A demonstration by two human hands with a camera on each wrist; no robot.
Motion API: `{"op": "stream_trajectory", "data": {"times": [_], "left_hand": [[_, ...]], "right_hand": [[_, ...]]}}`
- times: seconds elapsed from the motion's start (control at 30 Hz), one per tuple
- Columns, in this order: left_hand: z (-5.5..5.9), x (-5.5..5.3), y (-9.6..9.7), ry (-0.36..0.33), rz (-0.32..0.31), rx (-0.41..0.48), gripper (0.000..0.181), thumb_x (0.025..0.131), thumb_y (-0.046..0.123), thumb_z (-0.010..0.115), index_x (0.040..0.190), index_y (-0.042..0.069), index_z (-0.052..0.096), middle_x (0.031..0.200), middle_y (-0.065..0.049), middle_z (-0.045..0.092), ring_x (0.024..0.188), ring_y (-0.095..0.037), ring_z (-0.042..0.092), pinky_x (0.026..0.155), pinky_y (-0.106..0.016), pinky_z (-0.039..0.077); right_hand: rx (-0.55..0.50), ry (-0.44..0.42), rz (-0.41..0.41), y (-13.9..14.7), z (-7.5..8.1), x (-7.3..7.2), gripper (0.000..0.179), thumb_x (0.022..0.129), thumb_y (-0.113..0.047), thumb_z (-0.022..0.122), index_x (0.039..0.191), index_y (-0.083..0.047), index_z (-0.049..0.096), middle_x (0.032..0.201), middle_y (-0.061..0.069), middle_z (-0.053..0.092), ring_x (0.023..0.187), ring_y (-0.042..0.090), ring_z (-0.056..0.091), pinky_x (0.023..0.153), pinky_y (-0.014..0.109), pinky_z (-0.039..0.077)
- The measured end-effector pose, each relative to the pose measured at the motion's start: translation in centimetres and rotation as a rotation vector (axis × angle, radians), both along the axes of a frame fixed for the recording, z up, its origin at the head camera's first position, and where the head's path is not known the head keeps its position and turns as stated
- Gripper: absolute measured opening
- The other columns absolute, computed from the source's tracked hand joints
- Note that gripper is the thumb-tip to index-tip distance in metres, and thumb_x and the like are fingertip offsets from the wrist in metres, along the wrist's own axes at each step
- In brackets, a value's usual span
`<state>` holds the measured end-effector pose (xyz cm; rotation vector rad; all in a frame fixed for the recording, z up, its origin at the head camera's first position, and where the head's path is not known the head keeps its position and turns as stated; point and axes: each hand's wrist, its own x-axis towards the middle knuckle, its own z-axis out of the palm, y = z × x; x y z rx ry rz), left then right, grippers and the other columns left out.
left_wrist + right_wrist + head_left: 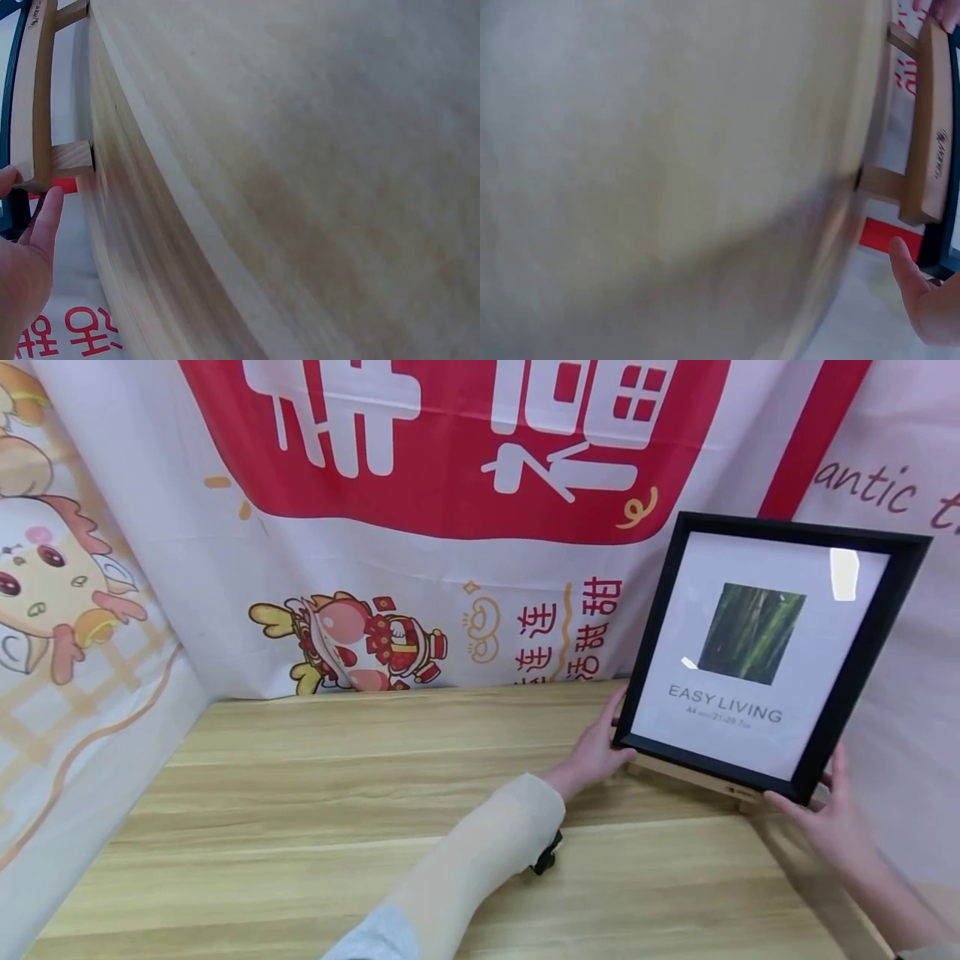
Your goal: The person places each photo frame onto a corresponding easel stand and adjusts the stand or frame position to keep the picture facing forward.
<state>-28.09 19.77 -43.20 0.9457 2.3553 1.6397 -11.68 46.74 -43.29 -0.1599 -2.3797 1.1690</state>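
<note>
A black picture frame point(776, 529) with a white sheet reading "EASY LIVING" leans back on a small wooden easel point(693, 781) at the table's far right corner. My left hand point(592, 753) grips the frame's lower left corner, thumb at the front and fingers round the side. At the lower right corner, my right hand point(838, 822) holds the frame with its thumb along the bottom edge and fingers behind. In the left wrist view the easel's ledge point(34, 97) runs under the frame, its short feet on the table. The right wrist view shows lettering on that ledge point(930, 135).
The wood-grain table point(337, 810) stretches left and toward me. Behind it hangs a white cloth with a red printed panel point(450, 460); printed cloth point(67, 610) also covers the left side. The right-hand cloth point(915, 693) hangs close beside the frame and my right hand.
</note>
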Motion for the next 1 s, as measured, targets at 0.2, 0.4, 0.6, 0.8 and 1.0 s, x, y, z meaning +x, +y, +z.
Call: {"op": "stream_trajectory", "data": {"times": [0.2, 0.4, 0.6, 0.8, 1.0], "left_hand": [[-0.1, 0.4, 0.2, -0.007, 0.005, 0.024, 0.102, 0.083, -0.006, 0.071, 0.154, 0.040, 0.014, 0.126, -0.014, 0.056, 0.087, -0.011, 0.061, 0.072, -0.018, 0.052], [-0.2, 0.4, 0.2, -0.047, 0.016, 0.053, 0.103, 0.083, -0.007, 0.071, 0.152, 0.045, 0.015, 0.124, -0.011, 0.055, 0.073, -0.009, 0.060, 0.060, -0.020, 0.054], [-0.3, 0.2, -0.1, -0.083, 0.028, 0.053, 0.106, 0.084, -0.008, 0.070, 0.151, 0.050, 0.012, 0.129, -0.010, 0.053, 0.062, -0.011, 0.058, 0.050, -0.024, 0.055], [-0.3, 0.0, -0.8, -0.073, 0.050, 0.047, 0.107, 0.083, -0.009, 0.069, 0.151, 0.051, 0.011, 0.127, -0.009, 0.054, 0.061, -0.012, 0.058, 0.050, -0.025, 0.055], [-0.7, -0.2, -1.9, -0.050, 0.075, 0.038, 0.106, 0.083, -0.009, 0.069, 0.152, 0.047, 0.011, 0.128, -0.011, 0.055, 0.071, -0.011, 0.059, 0.052, -0.024, 0.055]], "right_hand": [[-0.075, 0.000, -0.012, -0.7, -0.9, -0.2, 0.102, 0.089, 0.001, 0.068, 0.155, -0.037, 0.001, 0.139, 0.029, 0.020, 0.091, -0.007, 0.043, 0.053, 0.025, 0.057], [-0.067, 0.009, -0.045, -1.1, -0.8, -0.9, 0.096, 0.088, 0.000, 0.068, 0.156, -0.027, 0.005, 0.130, 0.025, 0.027, 0.092, -0.004, 0.041, 0.055, 0.021, 0.056], [-0.084, 0.002, -0.053, -1.6, -0.8, -1.3, 0.095, 0.088, 0.000, 0.068, 0.156, -0.022, 0.004, 0.130, 0.028, 0.028, 0.095, -0.003, 0.039, 0.055, 0.020, 0.056], [-0.098, 0.005, -0.011, -2.2, -0.7, -1.8, 0.096, 0.089, 0.003, 0.066, 0.156, -0.021, 0.003, 0.127, 0.029, 0.032, 0.089, -0.007, 0.043, 0.054, 0.025, 0.057], [-0.123, -0.008, 0.042, -2.9, -0.6, -2.3, 0.098, 0.090, 0.001, 0.065, 0.156, -0.030, -0.001, 0.133, 0.032, 0.027, 0.087, -0.008, 0.047, 0.055, 0.028, 0.058]]}}
